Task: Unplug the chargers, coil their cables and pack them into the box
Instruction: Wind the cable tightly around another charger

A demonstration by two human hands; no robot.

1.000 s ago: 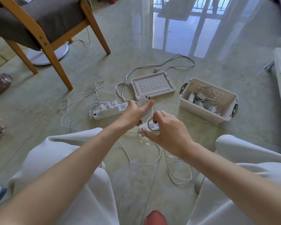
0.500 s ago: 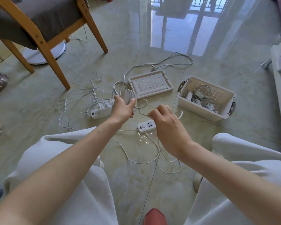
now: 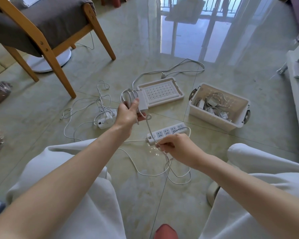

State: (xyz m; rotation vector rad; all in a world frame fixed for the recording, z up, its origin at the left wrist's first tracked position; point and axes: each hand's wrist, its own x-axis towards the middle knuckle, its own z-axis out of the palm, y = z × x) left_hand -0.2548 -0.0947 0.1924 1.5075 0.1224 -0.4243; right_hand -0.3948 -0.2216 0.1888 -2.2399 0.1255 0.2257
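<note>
Coiling stage. The left hand [image 3: 128, 112] grips a white charger [image 3: 142, 103] with the finished loops gathered against it, so the coil cannot spring apart. The right hand [image 3: 178, 149], lower and nearer the body, pinches the loose cable [image 3: 148, 125], probably to feed the next turn. The box [image 3: 212, 119] lies open beyond the right hand, and another charger [image 3: 109, 115] sits plugged in left of the left hand.

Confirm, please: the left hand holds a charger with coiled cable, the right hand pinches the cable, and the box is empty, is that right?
Not quite: the box is not empty; the head view shows chargers already in it. As you said, the left hand holds a charger with coiled cable, and the right hand pinches the cable.
</note>
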